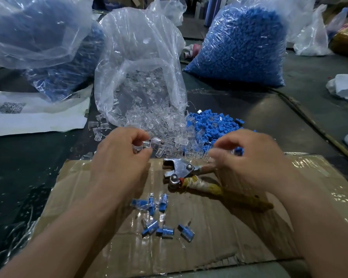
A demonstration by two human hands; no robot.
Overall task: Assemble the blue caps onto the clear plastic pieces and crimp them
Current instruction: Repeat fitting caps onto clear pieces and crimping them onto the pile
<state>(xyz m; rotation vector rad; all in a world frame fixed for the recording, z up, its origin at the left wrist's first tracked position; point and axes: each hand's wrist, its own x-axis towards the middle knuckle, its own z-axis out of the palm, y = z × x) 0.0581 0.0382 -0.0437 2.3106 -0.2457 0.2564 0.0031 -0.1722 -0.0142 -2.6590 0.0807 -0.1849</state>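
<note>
**Two hands picking parts, crimper idle**

Left hand [119, 159] is pinching one clear piece [146, 144] between thumb and fingertips at the near edge of the clear pile [159, 125]. That grip is narrow and closing on the piece. Right hand [251, 159] is hovering over the caps [211, 126], fingers curled and blurred, with a cap right at the tips. Can't tell if that grip is holding it.

Reading this as the pick step. To do it well:
- taking a single cap
- keeping the piece's open end facing it
- seating it square before crimping

Crimper [181, 173] is lying on the cardboard [189, 247] between the hands, jaws toward the piles. Finished units [162, 205] are sitting nearer the body, leaving bare cardboard to their right. Bag [137, 77] mouth is crowding the far side.
</note>
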